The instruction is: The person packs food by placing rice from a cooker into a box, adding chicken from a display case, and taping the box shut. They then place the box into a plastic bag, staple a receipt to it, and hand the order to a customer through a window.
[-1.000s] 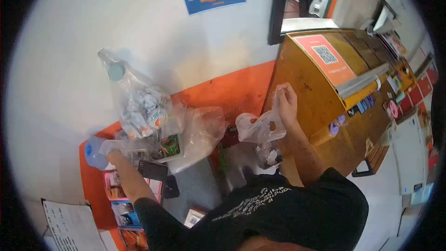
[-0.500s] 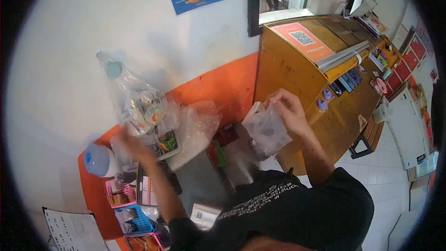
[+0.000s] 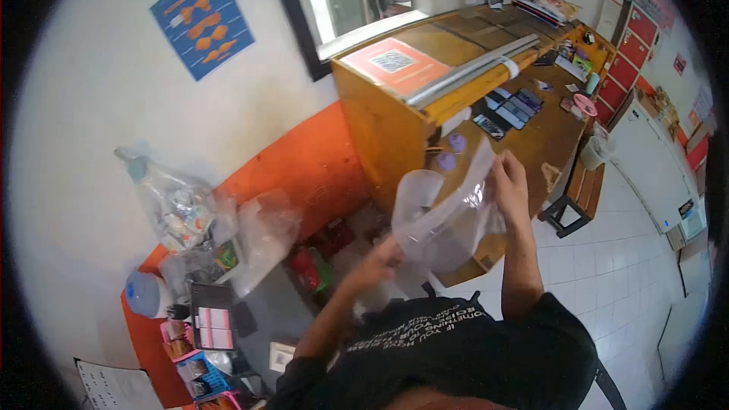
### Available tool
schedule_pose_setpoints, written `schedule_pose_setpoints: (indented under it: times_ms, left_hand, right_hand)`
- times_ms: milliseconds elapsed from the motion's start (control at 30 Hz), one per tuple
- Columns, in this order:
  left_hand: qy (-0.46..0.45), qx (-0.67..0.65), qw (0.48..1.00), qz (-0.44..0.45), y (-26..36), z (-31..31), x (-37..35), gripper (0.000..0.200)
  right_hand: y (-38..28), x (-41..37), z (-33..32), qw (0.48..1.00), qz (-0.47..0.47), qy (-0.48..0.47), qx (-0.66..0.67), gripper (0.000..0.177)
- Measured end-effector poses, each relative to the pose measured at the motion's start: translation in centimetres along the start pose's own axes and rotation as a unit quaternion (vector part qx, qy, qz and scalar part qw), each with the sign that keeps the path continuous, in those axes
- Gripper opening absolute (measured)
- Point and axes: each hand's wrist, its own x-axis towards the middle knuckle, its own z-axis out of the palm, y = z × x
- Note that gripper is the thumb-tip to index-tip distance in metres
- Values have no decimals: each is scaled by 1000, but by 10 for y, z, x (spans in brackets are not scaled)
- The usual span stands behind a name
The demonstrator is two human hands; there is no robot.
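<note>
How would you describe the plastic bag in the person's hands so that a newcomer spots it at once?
Find the wooden counter with the orange QR sign. Just in front of it is the plastic bag, held up between the right hand and the blurred left hand. Unlike the stuffed bags by the white wall, it looks empty, clear and off the surface.

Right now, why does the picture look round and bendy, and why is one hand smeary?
Head view: a fisheye lens bows the wooden counter and blackens the corners; the left hand is smeared by motion blur, while the right hand, pinching the clear plastic bag, looks sharper; the window glass shows bright glare.
</note>
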Motion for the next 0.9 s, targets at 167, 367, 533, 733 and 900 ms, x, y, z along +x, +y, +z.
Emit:
schedule_pose_setpoints:
  times_ms: [167, 367, 533, 733, 900]
  left_hand:
    - [-57, 24, 998, 18, -72, 158, 122, 74]
    - [-196, 57, 966, -160, -153, 344, 246, 50]
    - [-338, -118, 923, -144, -178, 431, 327, 32]
    - [-126, -164, 948, -241, -194, 408, 425, 20]
    - [109, -292, 903, -295, -260, 340, 502, 23]
  right_hand:
    - [29, -36, -186, 954, 226, 180, 75, 17]
    - [56, -72, -411, 914, 276, 244, 169, 27]
    - [93, -68, -499, 873, 281, 366, 157, 33]
    - [181, -26, -574, 842, 268, 422, 203, 30]
    - [280, 36, -610, 882, 347, 318, 31, 22]
